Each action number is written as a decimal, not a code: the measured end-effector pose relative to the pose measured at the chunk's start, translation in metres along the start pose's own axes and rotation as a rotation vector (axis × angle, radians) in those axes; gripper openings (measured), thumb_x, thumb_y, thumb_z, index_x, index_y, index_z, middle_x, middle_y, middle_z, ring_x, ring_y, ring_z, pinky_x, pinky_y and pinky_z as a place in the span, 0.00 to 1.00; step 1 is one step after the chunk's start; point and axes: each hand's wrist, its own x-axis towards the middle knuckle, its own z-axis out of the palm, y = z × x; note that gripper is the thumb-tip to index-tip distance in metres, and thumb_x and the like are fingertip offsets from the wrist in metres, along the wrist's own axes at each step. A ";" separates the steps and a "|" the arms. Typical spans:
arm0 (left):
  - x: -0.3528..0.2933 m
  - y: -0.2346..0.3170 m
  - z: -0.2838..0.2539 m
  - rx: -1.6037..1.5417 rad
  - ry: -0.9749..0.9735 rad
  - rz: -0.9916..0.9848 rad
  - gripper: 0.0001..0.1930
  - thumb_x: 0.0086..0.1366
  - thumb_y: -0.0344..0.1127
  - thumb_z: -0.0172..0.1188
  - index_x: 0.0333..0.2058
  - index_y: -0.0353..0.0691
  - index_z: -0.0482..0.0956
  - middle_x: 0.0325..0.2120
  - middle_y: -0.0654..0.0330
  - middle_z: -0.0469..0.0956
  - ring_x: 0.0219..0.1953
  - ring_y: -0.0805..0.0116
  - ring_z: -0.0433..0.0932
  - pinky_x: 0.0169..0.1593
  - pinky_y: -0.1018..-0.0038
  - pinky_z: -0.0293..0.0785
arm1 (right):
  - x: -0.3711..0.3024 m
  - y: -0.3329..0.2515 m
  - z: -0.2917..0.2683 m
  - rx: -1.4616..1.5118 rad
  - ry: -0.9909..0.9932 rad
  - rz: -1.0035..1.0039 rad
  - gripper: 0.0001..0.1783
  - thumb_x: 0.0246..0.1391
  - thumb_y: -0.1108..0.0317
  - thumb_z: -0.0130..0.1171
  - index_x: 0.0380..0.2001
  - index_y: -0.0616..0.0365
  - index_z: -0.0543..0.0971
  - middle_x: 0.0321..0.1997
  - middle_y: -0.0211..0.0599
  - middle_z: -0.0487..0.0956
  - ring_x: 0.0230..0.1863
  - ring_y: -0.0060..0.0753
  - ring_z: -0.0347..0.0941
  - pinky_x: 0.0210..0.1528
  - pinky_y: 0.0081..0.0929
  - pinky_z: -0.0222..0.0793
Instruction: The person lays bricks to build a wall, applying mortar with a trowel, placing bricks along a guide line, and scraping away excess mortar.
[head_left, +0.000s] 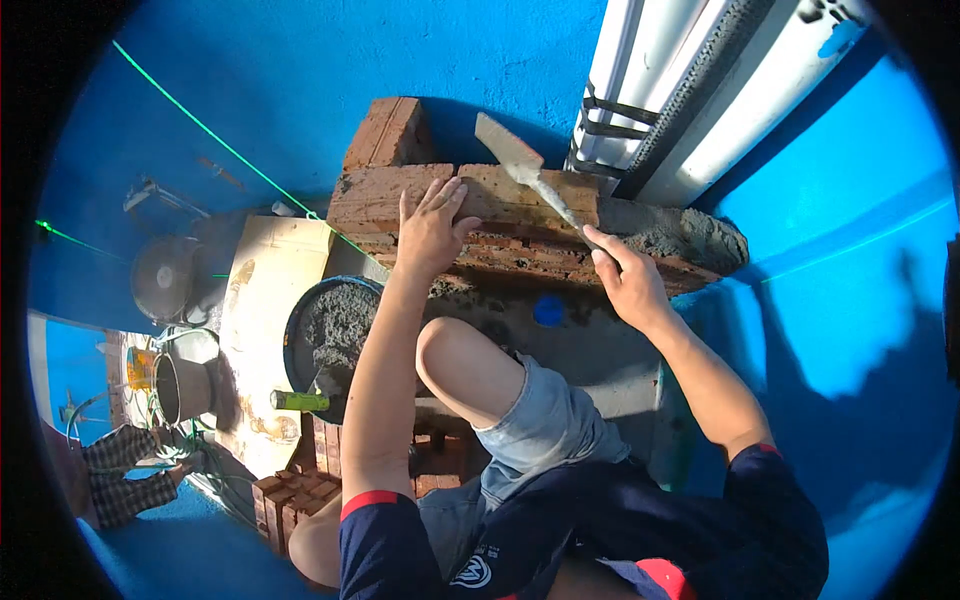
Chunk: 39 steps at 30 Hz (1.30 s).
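Note:
My left hand (432, 228) lies with its fingers spread on the top of a red brick (372, 198) at the left end of a low brick wall. In my right hand (630, 285) is the handle of a trowel (512, 152), its blade pointing up and left over the wall. Beneath the blade, a second brick (500, 200) sits in line with the first. Grey mortar (680, 232) covers the wall's right end. Another brick (385, 132) stands behind, against the blue wall.
Left of my knee stands a bucket of mortar (340, 315), with a green-handled tool (300, 400) at its rim. A green string (205, 130) stretches toward the bricks. White pipes (690, 80) lean at the back right. Stacked bricks (290, 500) and a person in checkered clothing (125, 480) are lower left.

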 end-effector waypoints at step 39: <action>-0.170 0.007 -0.124 -0.574 0.655 -0.578 0.07 0.64 0.32 0.61 0.35 0.33 0.82 0.30 0.60 0.81 0.32 0.75 0.77 0.40 0.77 0.74 | -0.014 0.030 -0.141 -0.749 -0.799 0.214 0.19 0.54 0.48 0.60 0.34 0.54 0.80 0.32 0.47 0.80 0.39 0.54 0.78 0.40 0.50 0.71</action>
